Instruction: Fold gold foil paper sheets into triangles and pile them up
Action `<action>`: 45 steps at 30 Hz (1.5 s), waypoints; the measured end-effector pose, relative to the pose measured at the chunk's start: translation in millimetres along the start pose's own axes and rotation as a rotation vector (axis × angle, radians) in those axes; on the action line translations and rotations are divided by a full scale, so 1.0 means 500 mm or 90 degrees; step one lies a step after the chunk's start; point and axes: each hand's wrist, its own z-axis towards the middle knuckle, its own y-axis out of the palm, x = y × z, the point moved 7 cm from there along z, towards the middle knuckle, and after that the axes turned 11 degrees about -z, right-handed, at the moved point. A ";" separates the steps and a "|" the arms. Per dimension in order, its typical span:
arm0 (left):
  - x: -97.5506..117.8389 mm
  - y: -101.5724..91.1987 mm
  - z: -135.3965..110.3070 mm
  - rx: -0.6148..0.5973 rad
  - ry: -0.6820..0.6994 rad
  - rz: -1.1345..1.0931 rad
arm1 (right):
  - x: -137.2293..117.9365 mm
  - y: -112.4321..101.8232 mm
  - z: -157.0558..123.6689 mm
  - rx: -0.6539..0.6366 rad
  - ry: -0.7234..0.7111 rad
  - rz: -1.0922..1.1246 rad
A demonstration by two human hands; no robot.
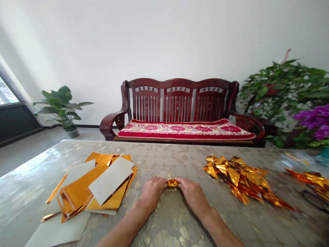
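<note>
No words, labels, brands, numbers or signs can be read on the gold foil sheets (79,187) or anywhere else.

On my head feed, the left hand (151,193) and right hand (192,195) grip opposite ends of a small folded gold foil piece (172,183). Left of the hands, a loose stack of gold foil sheets (82,185) lies with white paper sheets (111,180) on a glossy patterned table cover (164,154). Right of the hands lies a heap of folded gold foil strips (236,176); a second foil heap (308,178) sits near the right edge. Beyond the table stands a dark red wooden bench (146,103) with a red floral cushion (185,130), between a potted plant (59,106) on the left and a leafy plant (280,92) with purple flowers (313,120) on the right.
</note>
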 end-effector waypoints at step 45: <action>0.051 0.031 -0.016 0.017 0.069 0.103 | -0.044 0.007 -0.010 0.083 0.040 0.070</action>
